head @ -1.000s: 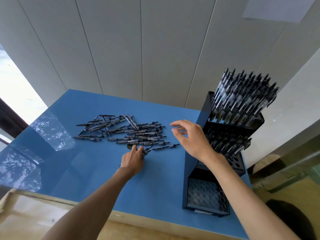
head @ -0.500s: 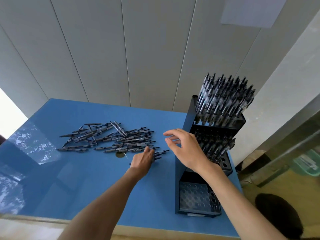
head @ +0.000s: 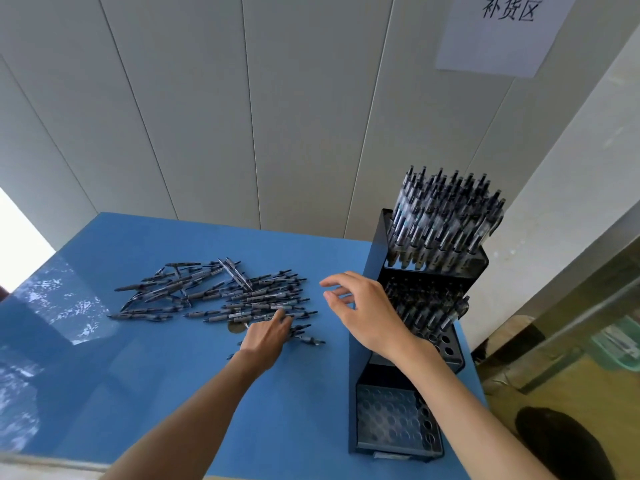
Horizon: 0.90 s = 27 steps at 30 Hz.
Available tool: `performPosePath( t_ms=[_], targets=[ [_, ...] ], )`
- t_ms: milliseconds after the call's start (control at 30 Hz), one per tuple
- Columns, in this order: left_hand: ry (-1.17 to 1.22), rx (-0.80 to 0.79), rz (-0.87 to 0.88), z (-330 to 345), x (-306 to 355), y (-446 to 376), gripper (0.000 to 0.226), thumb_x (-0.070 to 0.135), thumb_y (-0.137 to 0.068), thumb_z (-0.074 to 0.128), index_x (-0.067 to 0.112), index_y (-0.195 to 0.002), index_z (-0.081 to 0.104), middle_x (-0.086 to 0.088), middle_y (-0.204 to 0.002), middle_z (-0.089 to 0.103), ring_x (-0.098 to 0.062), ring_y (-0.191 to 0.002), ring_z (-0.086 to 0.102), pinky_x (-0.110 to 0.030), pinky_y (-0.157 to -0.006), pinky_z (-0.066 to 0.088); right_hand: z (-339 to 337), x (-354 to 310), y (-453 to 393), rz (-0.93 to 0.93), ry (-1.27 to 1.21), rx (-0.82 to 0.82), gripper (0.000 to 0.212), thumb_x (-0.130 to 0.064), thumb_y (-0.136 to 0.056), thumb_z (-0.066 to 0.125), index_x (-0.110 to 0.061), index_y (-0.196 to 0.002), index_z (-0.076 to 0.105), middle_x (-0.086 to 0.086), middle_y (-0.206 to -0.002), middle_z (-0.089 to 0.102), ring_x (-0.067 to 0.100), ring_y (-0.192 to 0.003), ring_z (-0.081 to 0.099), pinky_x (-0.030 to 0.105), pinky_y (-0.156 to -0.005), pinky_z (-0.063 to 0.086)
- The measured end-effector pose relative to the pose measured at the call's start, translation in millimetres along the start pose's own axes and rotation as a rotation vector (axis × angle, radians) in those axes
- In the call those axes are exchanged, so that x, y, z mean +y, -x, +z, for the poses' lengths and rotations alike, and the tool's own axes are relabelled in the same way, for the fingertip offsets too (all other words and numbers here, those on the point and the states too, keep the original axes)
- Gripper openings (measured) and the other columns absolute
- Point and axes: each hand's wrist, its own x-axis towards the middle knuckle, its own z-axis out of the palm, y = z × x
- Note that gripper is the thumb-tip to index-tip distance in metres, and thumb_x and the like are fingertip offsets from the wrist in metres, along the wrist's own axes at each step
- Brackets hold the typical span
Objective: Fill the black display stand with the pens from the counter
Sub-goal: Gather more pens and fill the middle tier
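Note:
A black tiered display stand (head: 363,341) stands at the right of the blue counter (head: 173,393). Its top tier (head: 443,216) is packed with upright pens, its middle tier (head: 426,306) holds several, and its bottom tier (head: 391,424) shows bare holes. A loose pile of dark pens (head: 221,292) lies on the counter to the left. My left hand (head: 266,336) rests on the pens at the near right edge of the pile, fingers down on them. My right hand (head: 363,313) hovers beside the stand, fingers loosely spread, holding nothing.
A white panelled wall (head: 277,116) backs the counter, with a paper sign (head: 502,29) at the upper right. The counter's right edge drops to a floor with a dark object (head: 561,441). A small round mark (head: 235,327) sits by the pile.
My left hand has slid rightward along the near edge of the pile. My right hand has kept its place beside the stand. The camera has tilted upward, showing more wall.

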Motion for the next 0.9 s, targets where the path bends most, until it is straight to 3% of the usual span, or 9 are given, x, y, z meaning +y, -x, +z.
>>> performPosePath(
  t_ms=[167, 333, 433, 533, 633, 700, 767, 833, 900],
  targets=[
    [0.105, -0.013, -0.019, -7, 4, -6, 0.029, 0.025, -0.101, 0.051, 0.017, -0.128, 0.044, -0.006, -0.129, 0.045, -0.036, -0.090, 0.064, -0.042, -0.061, 0.040, 1, 1, -4, 0.004, -0.004, 0.000, 0.024, -0.025, -0.102, 0.056, -0.019, -0.123, 0.066, -0.006, -0.120, 0.064, 0.002, -0.102, 0.063, 0.008, -0.082, 0.048],
    [0.024, -0.091, 0.015, -14, 15, -6, 0.027, 0.039, -0.089, 0.058, 0.014, -0.100, 0.060, -0.006, -0.105, 0.064, -0.031, -0.090, 0.065, -0.035, -0.062, 0.039, 3, 3, -5, 0.011, -0.009, 0.000, 0.023, -0.024, -0.102, 0.057, -0.018, -0.122, 0.067, -0.006, -0.119, 0.064, 0.004, -0.101, 0.063, 0.007, -0.081, 0.048],
    [0.120, -0.081, -0.101, 1, 19, 5, 0.026, 0.042, -0.092, 0.052, 0.018, -0.100, 0.057, -0.007, -0.098, 0.068, -0.032, -0.092, 0.066, -0.033, -0.065, 0.040, 5, 3, -5, 0.024, -0.017, -0.009, 0.023, -0.025, -0.102, 0.057, -0.018, -0.121, 0.067, -0.006, -0.119, 0.064, 0.005, -0.100, 0.064, 0.008, -0.081, 0.048],
    [0.381, 0.087, -0.355, 21, 16, 25, 0.023, 0.041, -0.095, 0.050, 0.020, -0.099, 0.058, -0.006, -0.092, 0.068, -0.033, -0.090, 0.066, -0.034, -0.062, 0.040, 5, 3, -6, 0.022, -0.011, -0.005, 0.023, -0.025, -0.102, 0.057, -0.018, -0.121, 0.067, -0.007, -0.119, 0.065, 0.005, -0.101, 0.064, 0.010, -0.082, 0.049],
    [0.813, 0.357, -0.596, 19, 9, 40, 0.028, 0.038, -0.095, 0.061, 0.016, -0.079, 0.058, -0.005, -0.071, 0.062, -0.029, -0.071, 0.060, -0.038, -0.059, 0.042, 9, 3, -8, 0.032, -0.010, -0.006, 0.022, -0.025, -0.101, 0.057, -0.018, -0.120, 0.067, -0.006, -0.118, 0.065, 0.005, -0.100, 0.064, 0.012, -0.083, 0.050],
    [1.131, 0.552, -0.647, 2, 7, 46, 0.039, 0.034, -0.092, 0.074, 0.011, -0.070, 0.050, -0.001, -0.059, 0.052, -0.018, -0.055, 0.045, -0.036, -0.054, 0.034, 14, 3, -10, 0.034, -0.004, -0.009, 0.022, -0.024, -0.101, 0.057, -0.018, -0.120, 0.068, -0.006, -0.118, 0.065, 0.005, -0.100, 0.064, 0.011, -0.083, 0.049],
    [1.389, 0.675, -0.659, -16, 3, 52, 0.043, 0.030, -0.089, 0.078, 0.009, -0.069, 0.047, 0.002, -0.058, 0.046, -0.011, -0.052, 0.035, -0.027, -0.050, 0.030, 19, 1, -11, 0.034, -0.001, -0.015, 0.022, -0.024, -0.102, 0.057, -0.018, -0.120, 0.068, -0.007, -0.118, 0.065, 0.004, -0.101, 0.063, 0.010, -0.083, 0.049],
    [1.553, 0.715, -0.658, -20, -3, 57, 0.046, 0.030, -0.087, 0.081, 0.008, -0.069, 0.045, 0.003, -0.059, 0.043, -0.009, -0.054, 0.032, -0.021, -0.050, 0.029, 24, 0, -12, 0.031, 0.006, -0.020, 0.023, -0.025, -0.102, 0.057, -0.017, -0.120, 0.068, -0.007, -0.118, 0.065, 0.003, -0.102, 0.063, 0.009, -0.084, 0.048],
    [1.599, 0.661, -0.662, -11, -9, 62, 0.045, 0.030, -0.085, 0.083, 0.001, -0.073, 0.049, 0.001, -0.063, 0.046, -0.012, -0.059, 0.036, -0.026, -0.056, 0.033, 29, 0, -11, 0.028, 0.018, -0.026, 0.023, -0.025, -0.102, 0.057, -0.018, -0.120, 0.068, -0.007, -0.117, 0.066, 0.003, -0.101, 0.063, 0.009, -0.084, 0.047]
  ],
)
